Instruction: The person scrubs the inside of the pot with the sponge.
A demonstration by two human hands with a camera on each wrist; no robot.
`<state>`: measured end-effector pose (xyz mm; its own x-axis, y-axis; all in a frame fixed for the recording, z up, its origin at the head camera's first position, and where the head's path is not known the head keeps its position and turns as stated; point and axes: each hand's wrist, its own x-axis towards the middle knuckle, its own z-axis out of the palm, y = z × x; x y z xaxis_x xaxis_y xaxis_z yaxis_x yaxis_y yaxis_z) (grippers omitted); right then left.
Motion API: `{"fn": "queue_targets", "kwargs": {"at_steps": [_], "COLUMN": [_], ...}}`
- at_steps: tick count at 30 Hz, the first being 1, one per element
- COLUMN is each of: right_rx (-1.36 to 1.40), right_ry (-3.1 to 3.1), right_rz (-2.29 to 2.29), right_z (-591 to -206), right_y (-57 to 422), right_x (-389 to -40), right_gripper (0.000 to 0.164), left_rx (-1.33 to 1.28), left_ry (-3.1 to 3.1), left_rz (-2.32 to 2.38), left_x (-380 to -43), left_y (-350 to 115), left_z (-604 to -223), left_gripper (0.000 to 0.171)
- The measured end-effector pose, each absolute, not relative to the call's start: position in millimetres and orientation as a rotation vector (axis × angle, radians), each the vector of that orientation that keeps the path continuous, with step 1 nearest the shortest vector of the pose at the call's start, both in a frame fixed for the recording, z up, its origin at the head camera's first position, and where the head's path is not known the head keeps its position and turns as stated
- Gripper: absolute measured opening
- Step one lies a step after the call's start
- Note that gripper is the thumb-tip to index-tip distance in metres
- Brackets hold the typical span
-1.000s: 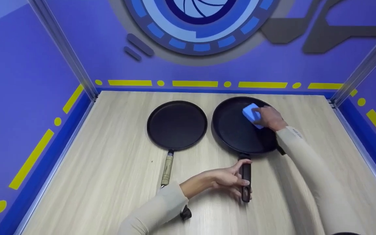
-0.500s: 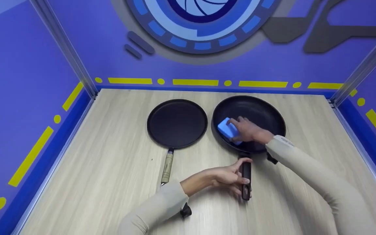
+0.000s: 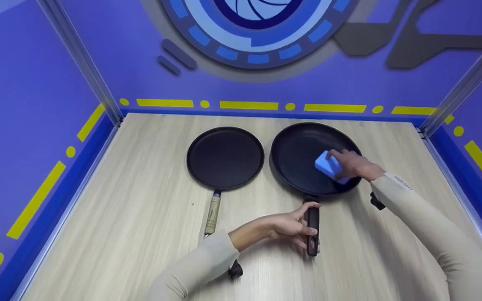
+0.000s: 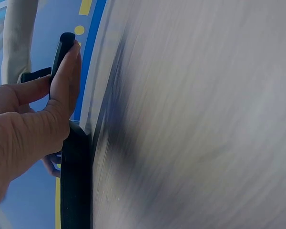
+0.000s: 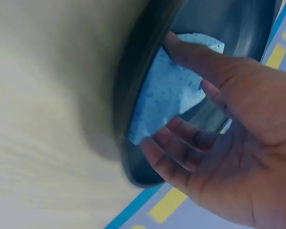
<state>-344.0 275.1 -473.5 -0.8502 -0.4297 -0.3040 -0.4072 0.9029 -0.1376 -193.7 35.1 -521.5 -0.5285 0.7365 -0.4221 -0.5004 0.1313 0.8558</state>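
Note:
A black frying pan (image 3: 299,159) stands on the right of the wooden table. My left hand (image 3: 290,225) grips its black handle (image 3: 313,225), thumb along the top; the left wrist view shows the hand (image 4: 38,114) from the side with the handle (image 4: 62,52) between thumb and fingers. Inside the pan, toward its lower right, my right hand (image 3: 352,163) holds a light blue sponge (image 3: 326,164) against the cooking surface. In the right wrist view the sponge (image 5: 167,95) is pinched between thumb and fingertips, near the pan's wall (image 5: 133,81).
To the left lies a flat black griddle pan (image 3: 225,159) with a wooden handle (image 3: 213,215), which is partly behind the left forearm. Blue printed walls (image 3: 241,88) close off the back and sides of the wooden table (image 3: 140,179).
The right hand slid with the sponge from the pan's upper right down to its lower left, then back right. The left hand has kept its grip on the handle.

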Motion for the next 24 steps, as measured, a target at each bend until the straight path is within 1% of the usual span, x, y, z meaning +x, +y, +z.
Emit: {"fn": "queue_targets", "kwargs": {"at_steps": [3, 7, 10, 13, 16, 21, 24], "right_rx": [-0.489, -0.33, -0.285, -0.355, -0.504, -0.766, -0.876], "right_ry": [2.784, 2.814, 2.851, 2.904, 2.932, 2.902, 2.859], "right_rz": [-0.111, -0.136, -0.159, -0.148, -0.102, -0.083, -0.096], "right_z": [-478.1, -482.3, -484.9, -489.2, -494.6, -500.4, -501.2], "right_y": [274.9, 262.3, 249.1, 233.6, 219.1, 202.7, 196.5], "right_x": [-355.5, -372.2, -382.4, -386.4, -382.8, -363.6, -349.6], "right_gripper": [0.061, 0.066, 0.067, 0.065, 0.064, 0.063, 0.063], "left_rx": [0.25, 0.264, 0.263, 0.267, 0.26, 0.25, 0.257], "left_ry": [1.429, 1.448, 1.452, 1.445, 1.438, 1.445, 1.464], "left_rz": [1.597, 1.595, 1.593, 1.601, 1.604, 1.606, 1.612], "left_x": [-193.0, -192.6, -193.0, -193.3, -193.0, -191.0, -190.2], "left_y": [35.0, 35.0, 35.9, 36.5, 36.6, 37.1, 38.2], "left_z": [-522.1, -522.3, -521.9, -521.2, -521.0, -522.7, -524.8], "left_gripper": [0.072, 0.073, 0.073, 0.073, 0.073, 0.071, 0.072]}}
